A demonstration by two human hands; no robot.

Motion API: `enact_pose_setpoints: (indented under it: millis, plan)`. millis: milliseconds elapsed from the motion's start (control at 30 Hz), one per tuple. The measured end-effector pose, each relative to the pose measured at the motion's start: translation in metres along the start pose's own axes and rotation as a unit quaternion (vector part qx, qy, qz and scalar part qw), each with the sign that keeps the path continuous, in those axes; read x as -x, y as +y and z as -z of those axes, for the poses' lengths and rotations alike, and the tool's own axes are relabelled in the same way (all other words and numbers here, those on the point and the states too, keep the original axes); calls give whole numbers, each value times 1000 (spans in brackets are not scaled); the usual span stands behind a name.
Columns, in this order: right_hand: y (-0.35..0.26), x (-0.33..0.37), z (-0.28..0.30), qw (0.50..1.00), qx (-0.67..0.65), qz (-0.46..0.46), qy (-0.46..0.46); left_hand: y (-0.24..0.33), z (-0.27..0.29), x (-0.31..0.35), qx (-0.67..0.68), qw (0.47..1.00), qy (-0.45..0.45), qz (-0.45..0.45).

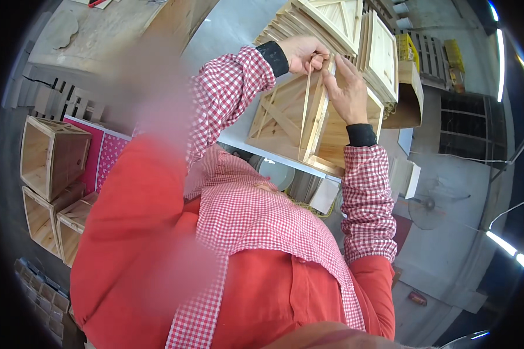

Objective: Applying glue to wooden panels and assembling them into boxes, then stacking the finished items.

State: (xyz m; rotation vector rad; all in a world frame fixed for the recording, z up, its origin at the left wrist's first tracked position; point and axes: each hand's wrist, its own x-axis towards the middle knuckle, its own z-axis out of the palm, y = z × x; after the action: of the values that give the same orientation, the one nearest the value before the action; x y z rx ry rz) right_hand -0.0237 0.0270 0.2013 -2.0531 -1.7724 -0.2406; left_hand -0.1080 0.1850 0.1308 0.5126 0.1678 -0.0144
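A pale wooden crate (346,132) with a cross-braced side panel (280,119) stands on the work surface, its open side facing right. At the crate's far top corner, my left hand (304,53) is closed, fingers curled in a pinch on a thin pale strip (305,110). The strip runs down along the crate's edge toward its near end; its material is unclear. My right hand (349,96) has its fingers stretched out and lies against the far end of the same edge, thumb apart from the fingers, close to the left fingertips.
Behind the crate stand stacked braced wooden panels (335,20) and more upright panels (381,55). A cardboard box (410,96) is to their right. Wooden crates (52,154) are piled at far left. Below the work surface's edge sits a round pale container (276,173).
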Motion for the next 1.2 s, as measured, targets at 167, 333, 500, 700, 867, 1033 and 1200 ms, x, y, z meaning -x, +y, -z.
enact_pose_setpoints:
  millis: [167, 333, 500, 700, 867, 1033, 1200]
  plan:
    - [0, 0, -1, 1000, 2, 2, -2, -4, -8, 11, -114, 991, 52, -56]
    - [-3, 4, 2, 999, 26, 16, 10, -13, -20, 19, -231, 948, 147, -164]
    - [0, -3, 4, 999, 8, 15, -30, -17, -27, 9, -221, 947, 112, -206]
    - [5, -14, 9, 998, -34, 14, -59, -24, -31, -5, -222, 932, 207, -196]
    - [20, -8, 32, 984, -74, 36, -161, -52, -47, 11, -261, 903, 194, -279]
    - [110, 39, 70, 997, -48, 50, 20, -70, -69, 52, -370, 877, 274, -138]
    - [185, 136, 86, 997, -34, -68, 17, -85, -93, 67, -420, 857, 297, -45]
